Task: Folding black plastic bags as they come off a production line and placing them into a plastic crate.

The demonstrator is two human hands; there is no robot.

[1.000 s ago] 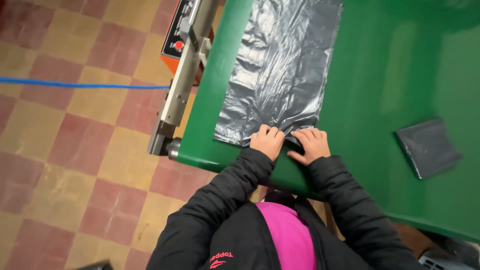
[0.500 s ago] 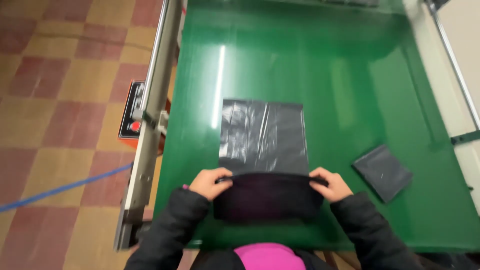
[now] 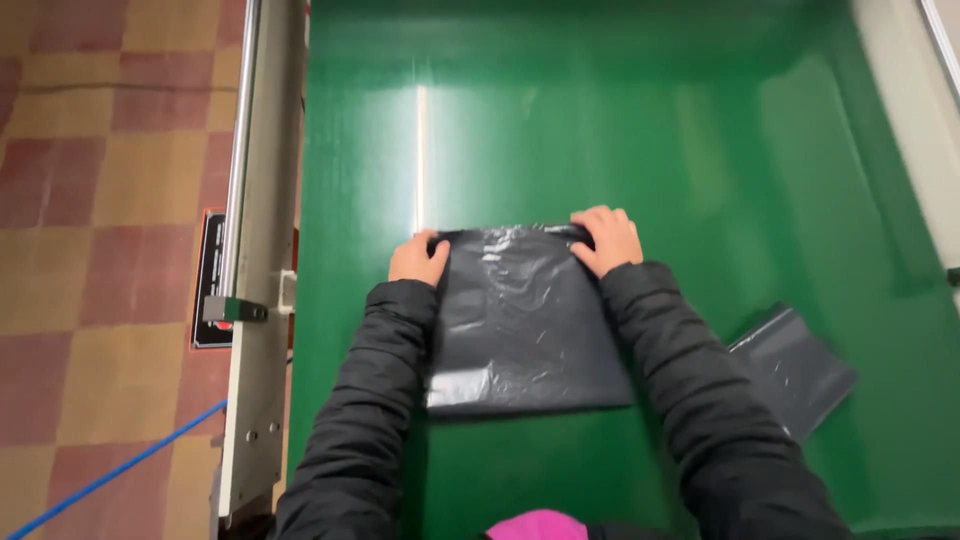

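A dark grey plastic bag [image 3: 525, 325], folded into a rough square, lies flat on the green table [image 3: 640, 130] near the middle of the view. The left hand [image 3: 418, 260] sits at the bag's far left corner, at about 10 o'clock from the bag's centre, fingers curled onto the corner and pinching its edge. The right hand [image 3: 608, 240] sits at the far right corner, at about 1 o'clock, fingers bent down over the far edge and pressing it to the table. Both arms are in black padded sleeves [image 3: 700, 400] that run along the bag's two sides.

A second folded grey bag [image 3: 795, 370] lies tilted at 4 o'clock from the first, just beside the right sleeve. A grey metal rail [image 3: 255, 330] borders the table at 9 o'clock, with a checkered tile floor [image 3: 100, 200] beyond it and a blue cable [image 3: 120, 472] crossing the floor at 8 o'clock.
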